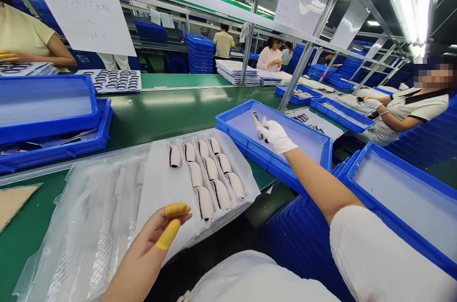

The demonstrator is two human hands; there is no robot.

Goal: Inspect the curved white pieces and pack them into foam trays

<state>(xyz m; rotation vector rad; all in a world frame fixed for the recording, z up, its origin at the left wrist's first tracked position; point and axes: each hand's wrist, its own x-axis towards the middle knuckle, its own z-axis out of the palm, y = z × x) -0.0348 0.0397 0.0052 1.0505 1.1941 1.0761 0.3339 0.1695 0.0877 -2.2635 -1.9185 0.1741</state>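
Observation:
My right hand [276,136], in a white glove, reaches into a blue tray [246,147] on the right and grips a small dark and pale curved part [257,122]. My left hand [160,231], with yellow finger cots on thumb and forefinger, hovers at the near edge of a white sheet [160,183], fingers loosely curled, holding nothing that I can see. Several pale curved parts with dark edges [209,171] lie in rows on that sheet.
Clear plastic bags [82,226] lie to the left on the green conveyor belt [157,111]. Stacked blue trays [50,121] stand at far left, and further blue trays [400,197] at right. A seated co-worker [407,111] works at right; others sit behind.

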